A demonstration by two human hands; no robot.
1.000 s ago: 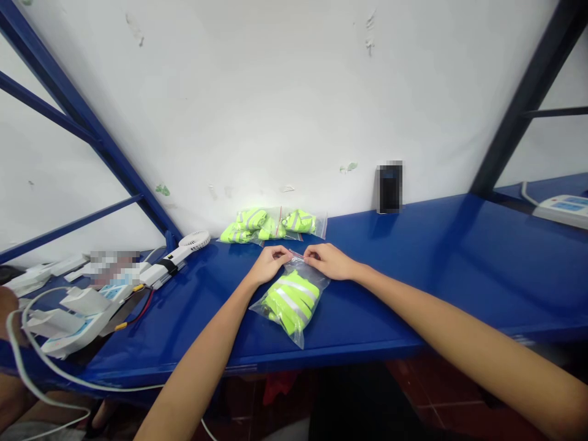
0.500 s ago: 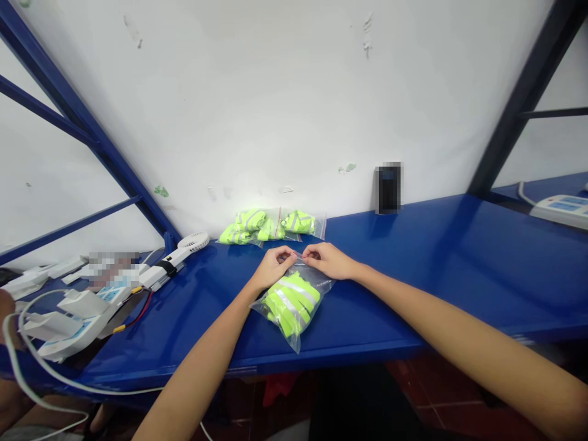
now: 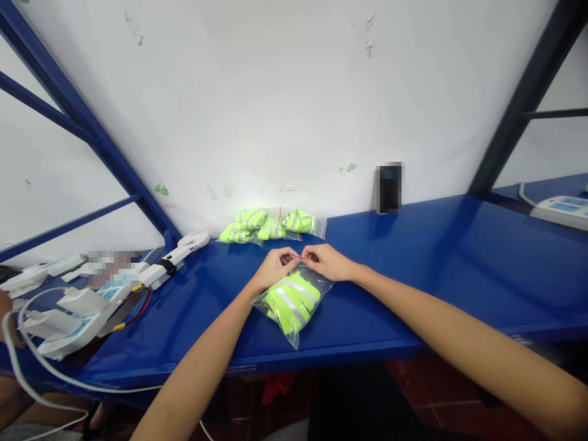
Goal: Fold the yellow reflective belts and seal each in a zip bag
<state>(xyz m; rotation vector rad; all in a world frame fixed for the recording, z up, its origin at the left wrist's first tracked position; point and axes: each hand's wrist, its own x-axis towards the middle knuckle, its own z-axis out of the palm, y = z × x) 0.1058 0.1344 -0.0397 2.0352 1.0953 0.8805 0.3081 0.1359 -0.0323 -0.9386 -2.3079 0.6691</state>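
A clear plastic bag (image 3: 294, 303) with a folded yellow-green cloth with silver stripes inside lies near the front edge of the blue table (image 3: 404, 263). My left hand (image 3: 275, 267) pinches the bag's far edge between thumb and fingers. Close beside it, my right hand (image 3: 327, 261) pinches the same edge, the fingertips of both hands almost touching. Several similar bagged yellow-green bundles (image 3: 271, 225) lie against the wall, beyond my hands.
A white fan (image 3: 195, 240) and a power strip (image 3: 82, 324) with plugs and cables are at the left. A dark blurred object (image 3: 389, 188) stands by the wall. Another white strip (image 3: 563, 209) lies far right. Part of a person shows at the left edge.
My fingertips have drawn slightly closer together along the bag's edge. The near corner of the bag has shifted up a little.
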